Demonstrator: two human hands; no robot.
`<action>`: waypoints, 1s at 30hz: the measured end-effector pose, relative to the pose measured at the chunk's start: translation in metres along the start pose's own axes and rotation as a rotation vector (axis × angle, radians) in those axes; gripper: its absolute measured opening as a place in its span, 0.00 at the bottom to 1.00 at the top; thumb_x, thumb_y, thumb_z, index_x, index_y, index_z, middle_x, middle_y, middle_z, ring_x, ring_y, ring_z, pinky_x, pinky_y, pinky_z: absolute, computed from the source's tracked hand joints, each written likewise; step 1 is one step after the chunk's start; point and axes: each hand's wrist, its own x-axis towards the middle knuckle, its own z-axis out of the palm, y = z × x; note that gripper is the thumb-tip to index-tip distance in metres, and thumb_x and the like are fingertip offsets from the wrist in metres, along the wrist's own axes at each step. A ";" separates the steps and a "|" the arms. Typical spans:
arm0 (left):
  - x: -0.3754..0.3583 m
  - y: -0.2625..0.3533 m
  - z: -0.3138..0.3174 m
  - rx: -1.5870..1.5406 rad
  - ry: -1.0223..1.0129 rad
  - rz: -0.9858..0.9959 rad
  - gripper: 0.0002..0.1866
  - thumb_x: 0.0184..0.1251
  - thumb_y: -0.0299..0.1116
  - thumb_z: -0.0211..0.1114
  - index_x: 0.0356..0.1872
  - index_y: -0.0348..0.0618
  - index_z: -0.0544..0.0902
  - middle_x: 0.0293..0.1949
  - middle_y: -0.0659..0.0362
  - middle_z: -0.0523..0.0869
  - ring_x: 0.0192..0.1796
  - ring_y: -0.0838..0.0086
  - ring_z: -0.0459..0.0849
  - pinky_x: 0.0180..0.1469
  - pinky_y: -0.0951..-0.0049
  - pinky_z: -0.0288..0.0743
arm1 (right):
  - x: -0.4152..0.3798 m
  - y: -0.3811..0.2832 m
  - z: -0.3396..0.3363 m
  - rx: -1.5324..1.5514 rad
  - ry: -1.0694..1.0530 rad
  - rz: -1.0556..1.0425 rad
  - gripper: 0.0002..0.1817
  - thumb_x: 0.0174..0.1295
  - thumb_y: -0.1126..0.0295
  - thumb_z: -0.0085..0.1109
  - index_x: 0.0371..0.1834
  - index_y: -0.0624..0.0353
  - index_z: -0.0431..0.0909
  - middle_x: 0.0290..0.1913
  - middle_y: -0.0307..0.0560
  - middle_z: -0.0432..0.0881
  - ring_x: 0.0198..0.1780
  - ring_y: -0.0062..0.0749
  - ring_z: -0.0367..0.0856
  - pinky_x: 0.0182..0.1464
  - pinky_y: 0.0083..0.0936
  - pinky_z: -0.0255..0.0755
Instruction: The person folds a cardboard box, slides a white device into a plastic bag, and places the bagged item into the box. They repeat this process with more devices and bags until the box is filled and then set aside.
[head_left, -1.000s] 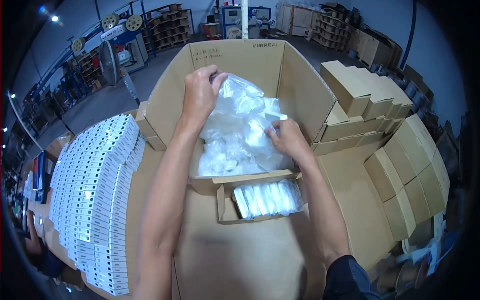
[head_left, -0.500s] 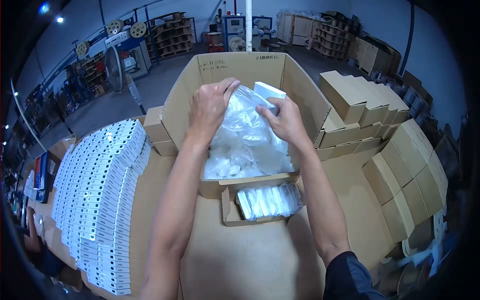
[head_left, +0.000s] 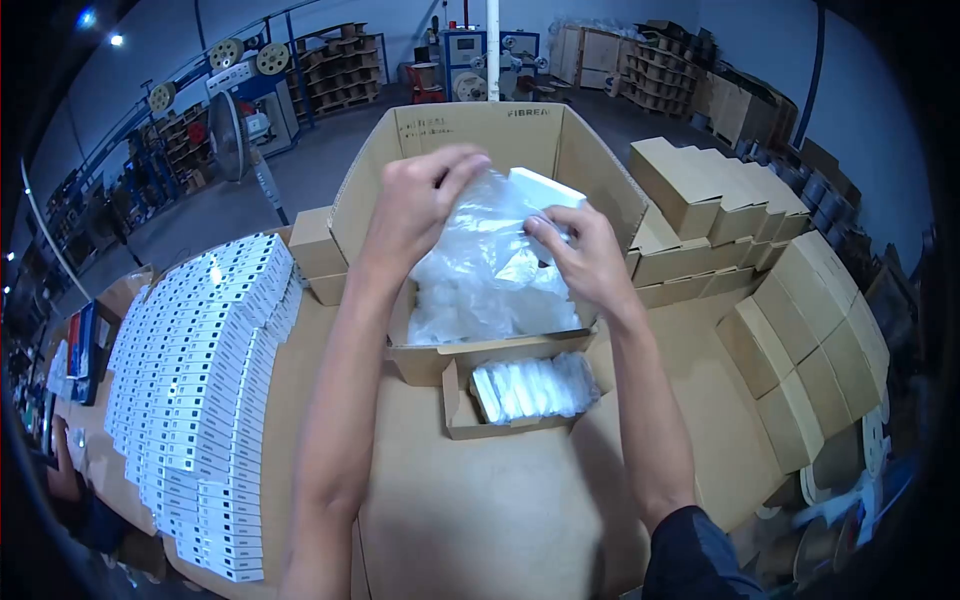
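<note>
Above a large open cardboard box (head_left: 480, 130), my left hand (head_left: 425, 200) pinches the upper left part of a clear plastic bag (head_left: 490, 225). My right hand (head_left: 585, 250) is closed on a white box (head_left: 545, 190) and on the bag's right edge, thumb toward me. The white box sticks up behind my right fingers; its lower part is hidden by hand and plastic. More crumpled clear bags (head_left: 465, 310) lie inside the large box. In front of it stands a small open carton (head_left: 465, 425) holding a row of plastic-wrapped white items (head_left: 535, 388).
Stacked white boxes (head_left: 200, 370) cover the left side of the table. Brown cartons (head_left: 690, 200) are piled at the right, with more cartons (head_left: 815, 350) nearer. A fan (head_left: 230, 135) stands behind at left. Part of another person's arm (head_left: 65, 465) shows at far left.
My left hand has turned at the bag's top and is blurred. My right hand has moved slightly right and down with the white box, and the bag is spread wider between my hands.
</note>
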 end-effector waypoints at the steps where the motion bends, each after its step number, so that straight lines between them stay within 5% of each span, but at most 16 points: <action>1: -0.010 0.018 -0.005 -0.101 0.096 -0.174 0.18 0.82 0.40 0.61 0.58 0.37 0.86 0.37 0.56 0.89 0.35 0.71 0.87 0.42 0.71 0.82 | -0.017 -0.006 0.006 0.043 0.192 -0.002 0.16 0.71 0.58 0.68 0.41 0.61 0.92 0.35 0.49 0.85 0.45 0.34 0.81 0.40 0.32 0.76; 3: -0.046 0.044 -0.004 -0.310 0.282 -0.328 0.30 0.86 0.53 0.50 0.71 0.34 0.74 0.42 0.60 0.79 0.41 0.76 0.81 0.47 0.72 0.80 | -0.048 -0.019 0.009 0.132 0.328 0.067 0.15 0.72 0.59 0.67 0.41 0.62 0.91 0.34 0.48 0.84 0.45 0.34 0.80 0.41 0.30 0.75; 5: -0.097 0.084 0.008 -0.401 0.343 -0.502 0.35 0.85 0.58 0.49 0.71 0.31 0.72 0.48 0.56 0.81 0.46 0.74 0.82 0.51 0.72 0.80 | -0.081 -0.031 0.016 0.161 0.457 0.107 0.15 0.73 0.61 0.66 0.42 0.63 0.91 0.36 0.48 0.83 0.45 0.33 0.79 0.44 0.29 0.75; 7: -0.142 0.110 0.031 -0.745 0.364 -0.665 0.31 0.86 0.51 0.53 0.67 0.27 0.74 0.44 0.57 0.85 0.43 0.78 0.81 0.48 0.75 0.78 | -0.116 -0.042 0.037 0.251 0.602 0.057 0.13 0.73 0.63 0.67 0.43 0.65 0.90 0.46 0.49 0.81 0.43 0.30 0.77 0.47 0.27 0.73; 10: -0.179 0.138 0.040 -0.573 0.321 -0.611 0.19 0.86 0.42 0.56 0.55 0.32 0.76 0.41 0.60 0.82 0.41 0.81 0.77 0.45 0.77 0.75 | -0.174 -0.050 0.071 0.186 0.673 0.060 0.13 0.73 0.64 0.68 0.40 0.66 0.88 0.43 0.45 0.79 0.41 0.27 0.75 0.45 0.27 0.72; 16: -0.242 0.164 0.029 -0.427 0.613 -0.622 0.10 0.87 0.37 0.54 0.49 0.40 0.71 0.37 0.61 0.80 0.38 0.83 0.77 0.41 0.78 0.72 | -0.281 -0.071 0.079 0.506 0.332 0.365 0.17 0.72 0.63 0.69 0.30 0.67 0.81 0.36 0.40 0.70 0.37 0.25 0.69 0.38 0.25 0.68; 17: -0.257 0.157 0.030 -0.443 0.639 -0.564 0.09 0.87 0.35 0.53 0.53 0.41 0.69 0.36 0.61 0.80 0.36 0.84 0.76 0.40 0.80 0.71 | -0.296 -0.066 0.079 0.456 0.292 0.262 0.19 0.73 0.60 0.69 0.30 0.64 0.80 0.32 0.33 0.71 0.37 0.18 0.67 0.38 0.21 0.63; 20: -0.287 0.170 0.017 -0.509 0.593 -0.600 0.08 0.87 0.34 0.54 0.54 0.42 0.68 0.36 0.62 0.80 0.36 0.84 0.76 0.38 0.81 0.69 | -0.330 -0.062 0.073 0.408 0.149 0.228 0.18 0.72 0.59 0.70 0.33 0.65 0.82 0.35 0.36 0.73 0.40 0.20 0.69 0.42 0.22 0.66; 27: -0.316 0.196 0.002 -0.582 0.472 -0.672 0.10 0.85 0.31 0.56 0.57 0.44 0.67 0.34 0.62 0.80 0.27 0.87 0.71 0.28 0.85 0.63 | -0.338 -0.073 0.075 0.644 0.162 0.312 0.12 0.71 0.65 0.70 0.38 0.65 0.87 0.45 0.42 0.76 0.43 0.25 0.75 0.49 0.26 0.71; 30: -0.326 0.184 -0.001 -0.496 0.550 -0.679 0.14 0.85 0.31 0.55 0.63 0.44 0.66 0.39 0.59 0.82 0.32 0.86 0.73 0.32 0.84 0.66 | -0.340 -0.065 0.077 0.568 0.260 0.297 0.11 0.69 0.67 0.72 0.37 0.66 0.87 0.48 0.45 0.76 0.46 0.27 0.77 0.47 0.26 0.73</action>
